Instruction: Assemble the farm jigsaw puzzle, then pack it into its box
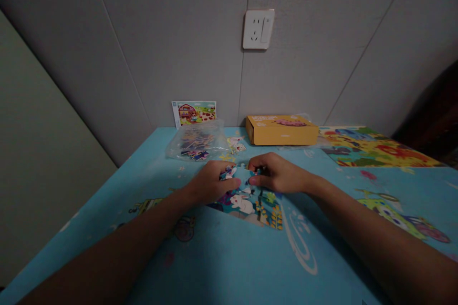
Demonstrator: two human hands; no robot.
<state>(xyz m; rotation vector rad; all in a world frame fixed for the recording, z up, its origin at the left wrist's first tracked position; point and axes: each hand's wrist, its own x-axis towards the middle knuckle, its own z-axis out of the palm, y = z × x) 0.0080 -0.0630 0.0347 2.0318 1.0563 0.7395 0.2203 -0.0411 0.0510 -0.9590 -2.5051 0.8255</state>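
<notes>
A partly joined jigsaw puzzle [246, 207] with a white rabbit and yellow plants lies on the blue patterned cloth in front of me. Over its far left part, my left hand [214, 182] is closed, thumb on top, gripping puzzle pieces [234, 172] with a second rabbit on them. My right hand [275, 174] pinches the same upper part from the right, thumb and fingers pressed on its edge. The two thumbs are close together. Fingers below the pieces are hidden.
Behind the hands is a clear plastic bag [200, 138] of loose puzzle pieces, with a farm picture card [196, 113] against the wall. A yellow box [282, 130] lies right of it. A colourful finished puzzle [379, 147] lies at the far right. A wall socket [258, 29] is above.
</notes>
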